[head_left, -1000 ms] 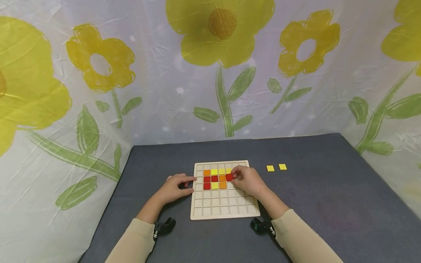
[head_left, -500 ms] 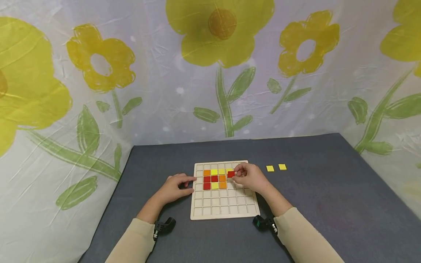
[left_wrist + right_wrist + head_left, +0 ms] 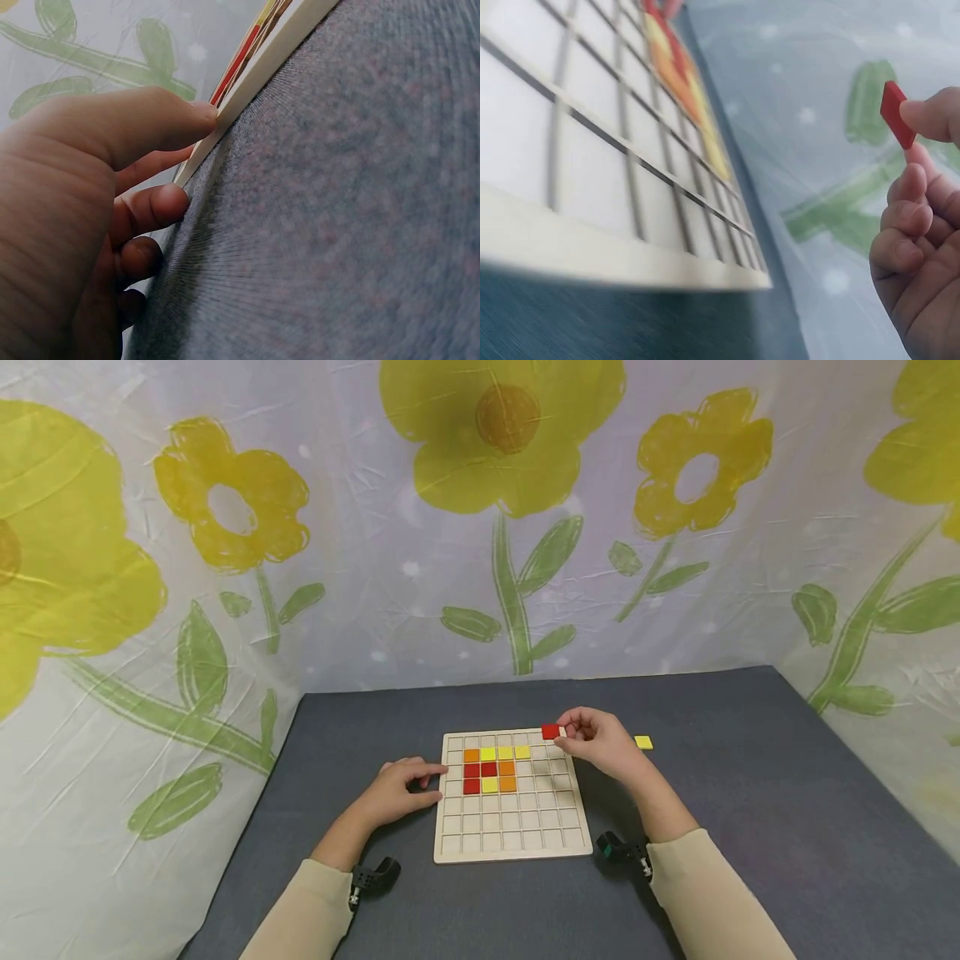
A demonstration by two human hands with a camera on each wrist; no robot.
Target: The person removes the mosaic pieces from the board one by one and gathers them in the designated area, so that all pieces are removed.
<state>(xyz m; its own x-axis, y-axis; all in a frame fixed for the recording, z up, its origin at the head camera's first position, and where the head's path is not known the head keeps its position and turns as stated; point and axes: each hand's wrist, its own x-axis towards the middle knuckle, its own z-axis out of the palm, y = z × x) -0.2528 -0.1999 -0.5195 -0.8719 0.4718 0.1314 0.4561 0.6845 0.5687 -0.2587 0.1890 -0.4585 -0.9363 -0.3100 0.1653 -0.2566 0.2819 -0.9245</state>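
Note:
A small square red tile (image 3: 551, 732) is pinched between the thumb and fingers of my right hand (image 3: 600, 742), held above the far right corner of the wooden grid board (image 3: 495, 842). The right wrist view shows the same red tile (image 3: 897, 115) raised and tilted, apart from the board. My left hand (image 3: 399, 789) touches the board's left edge with its thumb and index finger. In the left wrist view the thumb (image 3: 165, 120) lies against the board's pale side (image 3: 259, 79). Orange, yellow and red tiles (image 3: 489, 768) sit in cells at the board's upper left.
A yellow tile (image 3: 643, 742) lies on the dark cloth-covered table (image 3: 750, 793), right of my right hand. Behind the table hangs a backdrop (image 3: 360, 568) printed with yellow flowers. Each wrist wears a black camera mount (image 3: 378, 877).
My right hand has lifted the red tile out of the third column's right neighbour area and carried it right and away from me. One yellow loose tile is now hidden behind it. The left hand stays put.

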